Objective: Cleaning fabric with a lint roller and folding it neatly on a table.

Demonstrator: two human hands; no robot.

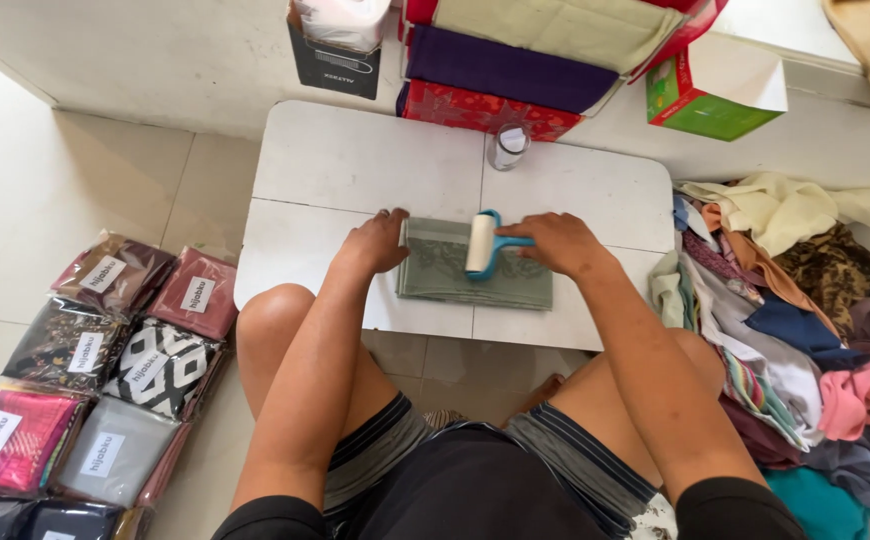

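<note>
- Folded cloth (445, 275): grey-green, w/ a darker woven pattern, lying flat near the front edge of the small white table (355, 165), roughly table centre, a bit toward 6 o'clock.
- Left hand (377, 240): at the cloth's 9 o'clock edge, palm down, fingers spread fairly wide & pressing that edge to the table. Holds nothing, just pins.
- Right hand (558, 243): at 3 o'clock of the cloth, closed around the blue handle of a lint roller (481, 244); the white roll rests on the cloth's upper middle, axis running 12–6.
- Handling, my read: cloth looks thin, soft, light, no stiffness; prob. slides & bunches under a rolling pull unless an edge is pinned. Not fragile. Best hold = flat palm on an edge or corner, or pinch the folded edge so the layers stay together.
- Roller: light, rigid plastic; grip at the handle only, roll surface likely sticky.
- Around: small clear jar (507, 146) w/ pale lid at 12 o'clock on the table, apart from the cloth. Stacked boxes (500, 70) (purple, red) beyond it.
- Loose heap of mixed-colour clothes (795, 330) on the floor at 3 o'clock, just beside the table.
- Rows of bagged cloths (105, 370) w/ white labels on the floor at 8 o'clock, well apart.
- Green carton (700, 100) at 1 o'clock.
</note>
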